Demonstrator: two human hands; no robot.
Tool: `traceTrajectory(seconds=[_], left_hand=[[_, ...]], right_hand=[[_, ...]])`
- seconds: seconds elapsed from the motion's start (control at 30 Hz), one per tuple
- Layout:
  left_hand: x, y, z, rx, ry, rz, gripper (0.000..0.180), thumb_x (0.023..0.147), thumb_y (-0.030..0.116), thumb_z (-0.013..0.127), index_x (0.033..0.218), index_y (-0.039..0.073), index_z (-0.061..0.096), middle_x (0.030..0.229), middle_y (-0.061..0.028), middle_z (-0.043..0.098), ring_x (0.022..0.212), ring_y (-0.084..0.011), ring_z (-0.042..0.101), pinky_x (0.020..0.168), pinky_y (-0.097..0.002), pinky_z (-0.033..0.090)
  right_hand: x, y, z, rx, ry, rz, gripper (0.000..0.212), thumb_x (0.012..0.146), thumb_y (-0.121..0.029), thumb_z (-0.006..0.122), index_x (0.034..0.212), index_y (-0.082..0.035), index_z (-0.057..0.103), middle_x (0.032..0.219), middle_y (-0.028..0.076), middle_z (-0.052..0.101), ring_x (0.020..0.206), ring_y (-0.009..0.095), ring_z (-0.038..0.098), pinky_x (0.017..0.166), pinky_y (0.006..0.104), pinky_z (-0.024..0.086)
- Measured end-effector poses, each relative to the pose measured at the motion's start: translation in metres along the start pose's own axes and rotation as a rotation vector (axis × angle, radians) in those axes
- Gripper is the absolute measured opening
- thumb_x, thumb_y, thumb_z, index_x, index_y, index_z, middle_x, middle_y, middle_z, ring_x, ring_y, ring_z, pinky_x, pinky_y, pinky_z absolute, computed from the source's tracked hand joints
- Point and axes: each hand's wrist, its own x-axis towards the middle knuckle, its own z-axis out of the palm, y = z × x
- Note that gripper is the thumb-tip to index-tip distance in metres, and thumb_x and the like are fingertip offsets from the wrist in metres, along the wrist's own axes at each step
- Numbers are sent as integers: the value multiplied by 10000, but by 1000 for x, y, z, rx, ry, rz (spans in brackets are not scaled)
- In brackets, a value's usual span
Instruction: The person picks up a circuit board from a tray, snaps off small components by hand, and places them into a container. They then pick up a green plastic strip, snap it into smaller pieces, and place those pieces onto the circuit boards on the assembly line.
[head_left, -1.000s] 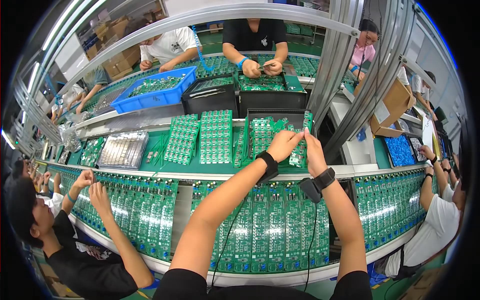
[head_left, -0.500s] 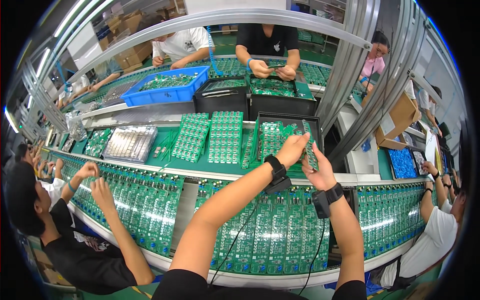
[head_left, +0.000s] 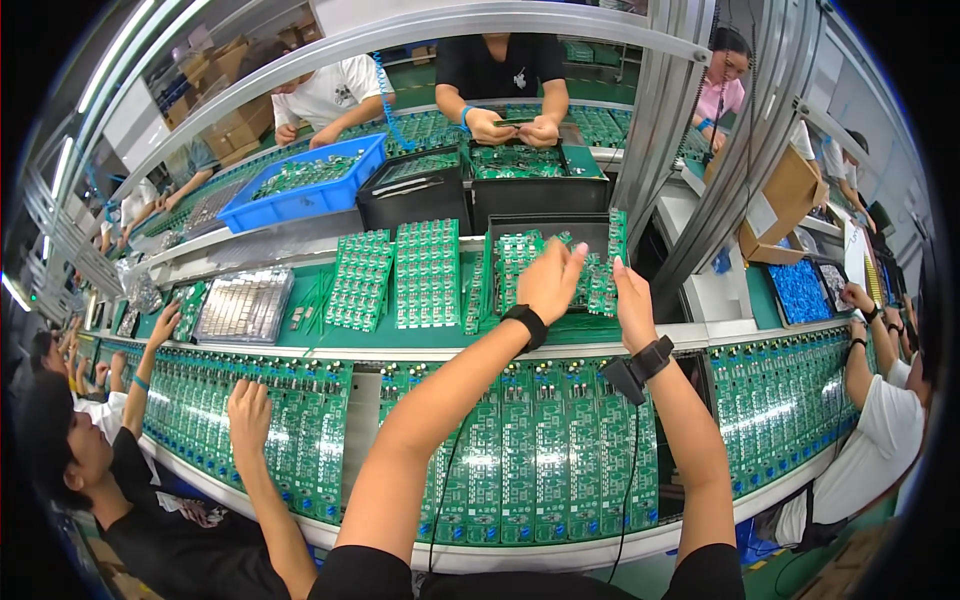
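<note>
My right hand (head_left: pixel 635 308) is closed on a narrow green circuit board strip (head_left: pixel 618 236), which stands up past the thumb at the right side of a black tray (head_left: pixel 545 224). My left hand (head_left: pixel 548 288) is over the tray, fingers stretched apart, with nothing visible in them. Between the hands lies a small green board piece (head_left: pixel 601 288) with silvery parts. More green boards (head_left: pixel 516 256) lie in the tray, partly hidden by my left hand. Both wrists wear black bands with small devices.
Two green board panels (head_left: pixel 427 272) lie left of the tray, beside a clear tray of silvery parts (head_left: pixel 240 304). Long green boards (head_left: pixel 550 450) line the conveyor below my arms. A metal post (head_left: pixel 690 190) rises at the right. Co-workers sit around, one close at left (head_left: pixel 120 480).
My hands have moved apart; the left has let go of the strip and shifted left. The strip in my right hand is now more upright. The left co-worker's arm reaches toward a tray.
</note>
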Motion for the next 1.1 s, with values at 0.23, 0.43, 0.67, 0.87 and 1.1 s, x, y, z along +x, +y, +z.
traceTrajectory(seconds=[0.23,0.43,0.67,0.87,1.1], left_hand=[[-14,1,7,-117,-129,135,422,908,330,438,652,15,553,557,-82,533,497,-196,503,486,-336,367],[-15,0,7,-754,-338,-220,379,918,331,435,722,31,557,591,2,529,496,-104,487,452,-271,359],[4,-7,5,-621,-300,-254,349,904,342,458,825,10,531,620,-21,537,508,-125,507,481,-266,400],[-2,-13,10,281,278,497,383,899,344,459,794,-16,537,595,-93,556,479,-157,524,458,-290,398],[-21,0,9,-447,-344,-99,454,909,338,445,605,4,495,500,-28,485,448,-117,472,441,-276,376]], right_hand=[[-23,-47,36,-24,19,202,350,935,-336,403,753,-69,535,601,-36,424,479,37,355,403,194,286],[-20,-41,25,598,-216,492,360,931,-364,401,741,-81,514,565,-31,433,428,39,326,377,183,259],[-5,-21,14,940,-367,406,370,933,-367,393,713,-86,491,542,-34,410,415,41,324,377,182,247],[-4,-21,19,143,113,125,397,917,-410,413,701,-81,464,568,-33,413,451,42,379,389,192,281],[-17,-31,37,120,78,201,411,918,-408,412,675,-80,462,565,-35,403,447,48,374,388,202,297]])
